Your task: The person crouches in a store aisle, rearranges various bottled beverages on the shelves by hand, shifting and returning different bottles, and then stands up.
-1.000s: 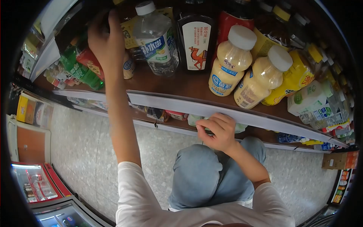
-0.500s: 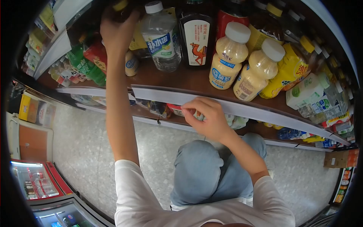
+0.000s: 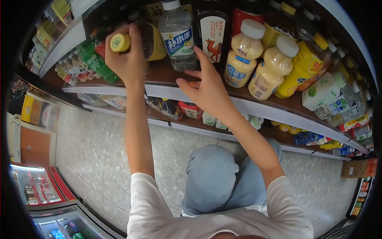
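My left hand [image 3: 129, 61] is wrapped round the neck of a large bottle of dark drink [image 3: 154, 42] with a yellow cap and a yellowish label. The bottle is tilted, its cap towards me, over the upper shelf. My right hand [image 3: 211, 89] is open, fingers spread, at the front of the clear drink bottle [image 3: 178, 36] with a blue and green label. Whether a fingertip touches that bottle I cannot tell. Right of it stand a black bottle with a camel label [image 3: 211, 38] and two cream-coloured drink bottles [image 3: 238, 59] with white caps.
The shelf edge [image 3: 254, 108] is a pale strip running below my hands. Green bottles [image 3: 95, 59] stand at the left, yellow-wrapped bottles [image 3: 298, 69] and a carton [image 3: 321, 93] at the right. More goods, including a red-lidded tub [image 3: 191, 109], fill a lower shelf above the grey floor [image 3: 99, 147].
My left hand has drawn the yellow-capped bottle towards me and tilted it. My right hand has risen from the shelf edge towards the clear bottle, its fingers opening.
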`<state>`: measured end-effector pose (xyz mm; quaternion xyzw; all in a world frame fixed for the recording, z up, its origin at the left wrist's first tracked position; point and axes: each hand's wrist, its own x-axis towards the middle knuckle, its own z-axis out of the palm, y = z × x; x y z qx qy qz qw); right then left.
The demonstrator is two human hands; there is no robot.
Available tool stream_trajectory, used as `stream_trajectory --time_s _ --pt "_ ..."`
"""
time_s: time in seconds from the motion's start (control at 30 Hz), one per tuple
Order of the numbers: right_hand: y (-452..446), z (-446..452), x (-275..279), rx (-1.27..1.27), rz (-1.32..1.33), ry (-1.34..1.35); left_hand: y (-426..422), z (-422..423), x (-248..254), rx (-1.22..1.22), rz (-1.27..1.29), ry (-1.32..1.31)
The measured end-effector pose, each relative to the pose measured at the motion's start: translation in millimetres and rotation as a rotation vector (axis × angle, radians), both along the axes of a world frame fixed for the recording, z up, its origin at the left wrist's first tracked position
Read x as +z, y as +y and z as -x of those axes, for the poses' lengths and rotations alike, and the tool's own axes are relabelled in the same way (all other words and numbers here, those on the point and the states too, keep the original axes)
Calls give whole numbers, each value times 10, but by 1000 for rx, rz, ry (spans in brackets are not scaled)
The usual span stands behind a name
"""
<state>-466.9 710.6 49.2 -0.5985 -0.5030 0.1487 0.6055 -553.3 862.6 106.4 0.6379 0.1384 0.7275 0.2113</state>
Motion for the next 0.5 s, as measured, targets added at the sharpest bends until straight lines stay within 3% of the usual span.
stream_trajectory --time_s 0.27,0.37,0.5 --pt "24 5 -77 33 -46 70 -452 261 -36 139 -39 -77" --pt "33 7 -84 33 -81 49 -608 466 50 112 -129 -82" --pt "18 22 -59 37 -74 85 -806 856 40 -6 -17 -192"
